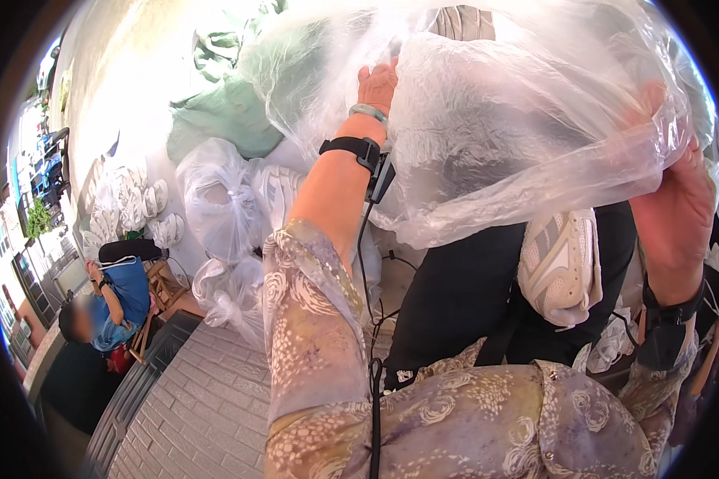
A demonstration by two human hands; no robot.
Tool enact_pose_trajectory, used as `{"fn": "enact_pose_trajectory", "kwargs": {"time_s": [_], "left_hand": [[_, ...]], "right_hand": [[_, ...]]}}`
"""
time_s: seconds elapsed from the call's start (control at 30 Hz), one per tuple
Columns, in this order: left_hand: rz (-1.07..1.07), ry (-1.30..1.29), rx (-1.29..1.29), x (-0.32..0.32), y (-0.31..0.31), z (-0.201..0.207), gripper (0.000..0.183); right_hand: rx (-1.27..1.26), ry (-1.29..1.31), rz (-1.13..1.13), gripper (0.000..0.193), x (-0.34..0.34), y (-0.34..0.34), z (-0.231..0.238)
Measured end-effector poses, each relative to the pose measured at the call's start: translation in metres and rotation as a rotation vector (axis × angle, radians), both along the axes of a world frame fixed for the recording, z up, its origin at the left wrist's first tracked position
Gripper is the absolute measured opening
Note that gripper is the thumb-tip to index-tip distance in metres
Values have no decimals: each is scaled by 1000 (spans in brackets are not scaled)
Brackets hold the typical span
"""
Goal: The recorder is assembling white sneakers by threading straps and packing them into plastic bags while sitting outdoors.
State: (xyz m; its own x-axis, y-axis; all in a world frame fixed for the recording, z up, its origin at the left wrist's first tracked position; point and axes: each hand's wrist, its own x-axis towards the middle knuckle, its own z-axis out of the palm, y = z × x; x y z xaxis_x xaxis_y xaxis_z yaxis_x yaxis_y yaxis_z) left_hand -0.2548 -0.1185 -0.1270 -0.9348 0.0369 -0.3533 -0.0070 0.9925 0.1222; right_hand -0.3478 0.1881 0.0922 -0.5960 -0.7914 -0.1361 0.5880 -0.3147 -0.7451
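Note:
A large clear plastic bag (487,152) is stretched wide between my two hands above my lap. My left hand (378,86) has its fingers curled on the bag's far left part, fingertips partly lost in the film. At the other side my right hand (677,195) grips the bag's edge, some of its fingers showing blurred through the plastic. Below the bag, a white and grey sneaker (562,271) rests on my black-trousered legs, its upper end covered by the film. What lies inside the bag cannot be made out clearly.
Green sacks (228,112) and tied white plastic bags (216,199) lie to the left. Beyond them several white shoes (132,203) are piled near a seated person (124,299) in blue. A black cable (361,263) hangs by my left arm. Grey brick paving (200,399) lies lower left.

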Motion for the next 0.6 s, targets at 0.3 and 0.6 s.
{"fn": "enact_pose_trajectory", "kwargs": {"time_s": [0.3, 0.6], "left_hand": [[-609, -367, -96, 61, 18, 5, 17], [172, -737, -9, 129, -42, 38, 22]], "right_hand": [[80, -157, -214, 48, 4, 5, 4], [317, 18, -13, 40, 20, -14, 6]]}}
